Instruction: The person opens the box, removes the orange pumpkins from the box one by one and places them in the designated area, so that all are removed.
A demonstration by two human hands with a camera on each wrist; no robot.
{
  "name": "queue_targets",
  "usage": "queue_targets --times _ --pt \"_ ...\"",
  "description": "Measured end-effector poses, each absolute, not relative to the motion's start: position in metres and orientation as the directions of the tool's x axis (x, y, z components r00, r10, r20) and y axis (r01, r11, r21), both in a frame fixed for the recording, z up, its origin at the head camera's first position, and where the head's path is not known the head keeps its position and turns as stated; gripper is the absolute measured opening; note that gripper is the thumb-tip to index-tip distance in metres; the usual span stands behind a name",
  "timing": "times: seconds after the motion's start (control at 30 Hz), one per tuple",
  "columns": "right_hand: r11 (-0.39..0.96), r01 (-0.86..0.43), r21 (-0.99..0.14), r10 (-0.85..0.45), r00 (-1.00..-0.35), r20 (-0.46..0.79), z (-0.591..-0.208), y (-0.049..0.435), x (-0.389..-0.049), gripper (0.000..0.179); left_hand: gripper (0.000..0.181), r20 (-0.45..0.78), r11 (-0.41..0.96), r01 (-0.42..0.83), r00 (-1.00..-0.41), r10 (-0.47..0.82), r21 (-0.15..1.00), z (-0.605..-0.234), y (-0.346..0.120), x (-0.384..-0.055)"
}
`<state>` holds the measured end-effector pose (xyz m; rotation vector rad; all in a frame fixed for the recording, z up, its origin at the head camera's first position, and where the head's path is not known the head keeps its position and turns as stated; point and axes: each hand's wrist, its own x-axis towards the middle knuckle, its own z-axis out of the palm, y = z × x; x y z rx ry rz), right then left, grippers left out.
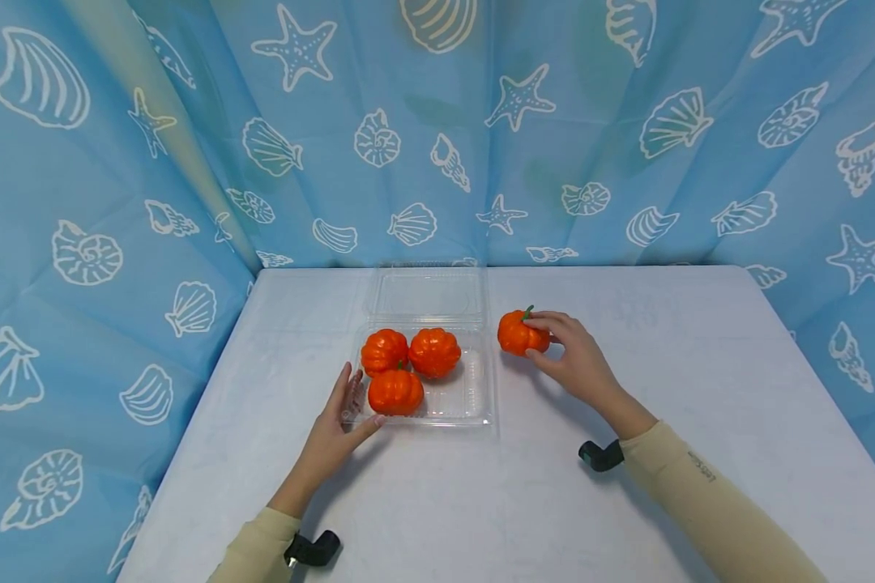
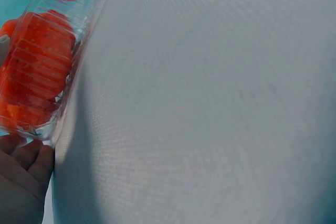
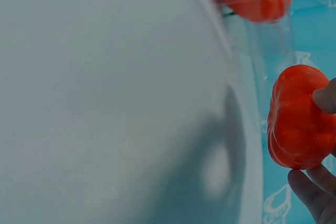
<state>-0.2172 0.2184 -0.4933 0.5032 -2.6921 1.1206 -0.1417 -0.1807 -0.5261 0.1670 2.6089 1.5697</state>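
Note:
A clear plastic clamshell container (image 1: 452,419) lies with its lid (image 1: 426,295) folded back, and several glossy orange toy pumpkins (image 1: 396,393) sit in its base. My left hand (image 1: 331,441) holds the container's near left corner, thumb on the front wall and fingers along the left side. In the left wrist view the fingers (image 2: 39,163) touch the container's end wall. To the right of the container, my right hand (image 1: 579,360) grips another toy pumpkin (image 1: 518,334) with a green stem between thumb and fingers. The right wrist view shows this pumpkin (image 3: 299,124) held above the table.
The white table (image 1: 627,518) stretches out on both sides of the container. Behind and to the left hangs a blue curtain (image 1: 350,194) printed with shells and starfish. Black wrist devices (image 1: 601,456) are worn on both wrists, below pale sleeves.

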Motion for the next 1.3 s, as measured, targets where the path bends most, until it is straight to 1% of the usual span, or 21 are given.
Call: queue_targets --times 0.17,0.27,0.63,0.93,1.3 --pt "0.699 -0.328 -0.636 -0.233 -0.945 0.23 -0.504 0.221 -0.221 0.045 0.104 -0.018 0.478 0.049 -0.991 0.136 0.877 -0.524 -0.18 -0.141" --pt "0.714 -0.32 -0.623 -0.236 -0.947 0.216 -0.508 0.222 -0.223 0.044 0.104 -0.016 0.48 0.053 -0.99 0.138 0.876 -0.523 -0.179 -0.141" --pt "0.723 -0.366 -0.586 -0.275 -0.93 0.243 -0.513 0.224 -0.224 0.039 0.104 -0.009 0.493 0.062 -0.99 0.139 0.868 -0.523 -0.179 -0.141" --pt "0.734 -0.369 -0.57 -0.258 -0.928 0.269 -0.516 0.222 -0.224 0.039 0.104 -0.015 0.483 0.055 -0.99 0.139 0.874 -0.524 -0.18 -0.142" --pt "0.737 -0.36 -0.572 -0.248 -0.931 0.268 -0.514 0.22 -0.223 0.04 0.105 -0.043 0.489 0.025 -0.991 0.127 0.872 -0.522 -0.179 -0.142"
